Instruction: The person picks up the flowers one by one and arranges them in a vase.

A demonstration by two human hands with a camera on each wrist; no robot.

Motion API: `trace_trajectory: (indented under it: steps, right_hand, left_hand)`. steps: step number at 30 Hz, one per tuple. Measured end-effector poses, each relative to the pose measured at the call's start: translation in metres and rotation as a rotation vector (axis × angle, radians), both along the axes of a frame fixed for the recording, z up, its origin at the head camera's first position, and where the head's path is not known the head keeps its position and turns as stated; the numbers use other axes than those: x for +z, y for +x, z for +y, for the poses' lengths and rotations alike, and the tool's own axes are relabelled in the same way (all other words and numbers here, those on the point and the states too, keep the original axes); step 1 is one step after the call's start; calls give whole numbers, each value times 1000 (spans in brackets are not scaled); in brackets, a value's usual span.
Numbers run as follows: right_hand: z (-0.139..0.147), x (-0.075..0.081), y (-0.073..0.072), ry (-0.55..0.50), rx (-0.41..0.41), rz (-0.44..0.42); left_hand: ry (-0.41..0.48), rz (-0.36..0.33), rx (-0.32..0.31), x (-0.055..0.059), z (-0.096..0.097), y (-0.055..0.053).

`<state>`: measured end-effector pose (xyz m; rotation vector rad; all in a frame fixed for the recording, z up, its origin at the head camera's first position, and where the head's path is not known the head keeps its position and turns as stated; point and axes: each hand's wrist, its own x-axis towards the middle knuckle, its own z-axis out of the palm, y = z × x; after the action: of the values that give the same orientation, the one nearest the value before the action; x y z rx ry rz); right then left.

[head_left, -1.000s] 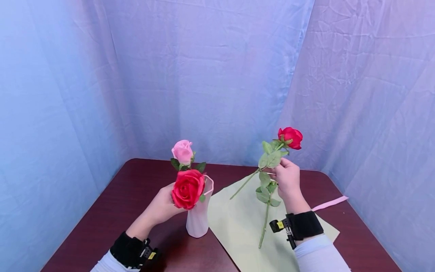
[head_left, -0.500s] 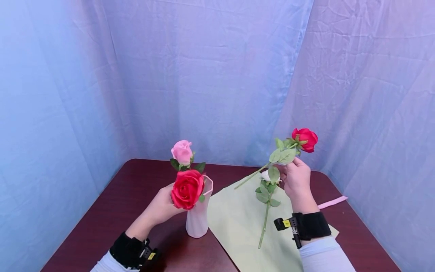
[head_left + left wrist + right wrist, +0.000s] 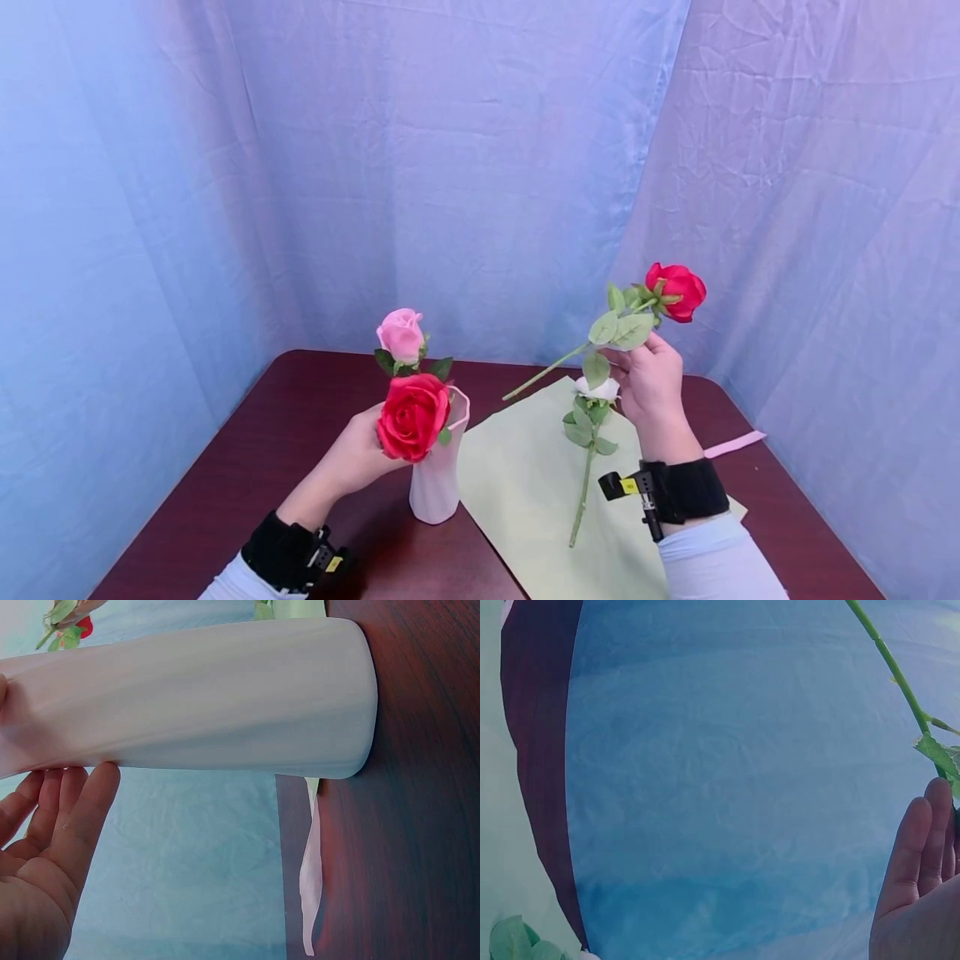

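Observation:
Near its top, a pale fluted vase [image 3: 435, 487] is gripped by my left hand [image 3: 357, 454]; in the left wrist view the fingertips [image 3: 105, 776] touch one side of the vase [image 3: 225, 701]. A pink rose [image 3: 401, 336] and a big red rose [image 3: 414, 417] stand in the vase, the red bloom covering part of the hand. My right hand [image 3: 654, 383] pinches a second red rose [image 3: 677, 293] by its stem, below the bloom, with the stem slanting down leftward. In the right wrist view, leaves and the frame edge hide the pinch. A white rose [image 3: 597, 389] lies below that hand.
The white rose lies on a pale green paper sheet [image 3: 517, 492] on the dark red table [image 3: 247, 467]. A pink ribbon [image 3: 735, 444] sticks out to the right of my right wrist. Blue curtains [image 3: 480, 167] enclose the back and sides.
My right hand has moved right, then slightly up, with the red rose, uncovering the white bloom beneath. The left hand and vase have stayed in place.

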<state>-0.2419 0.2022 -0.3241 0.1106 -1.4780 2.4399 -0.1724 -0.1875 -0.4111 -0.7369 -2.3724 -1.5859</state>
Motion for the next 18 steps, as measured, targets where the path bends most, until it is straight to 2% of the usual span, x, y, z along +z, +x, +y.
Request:
trace_trajectory:
  steps: [18]
  right_hand:
    - [-48,19,8,144,94,153]
  left_hand:
    - [2,-7,-10,2,0,-1]
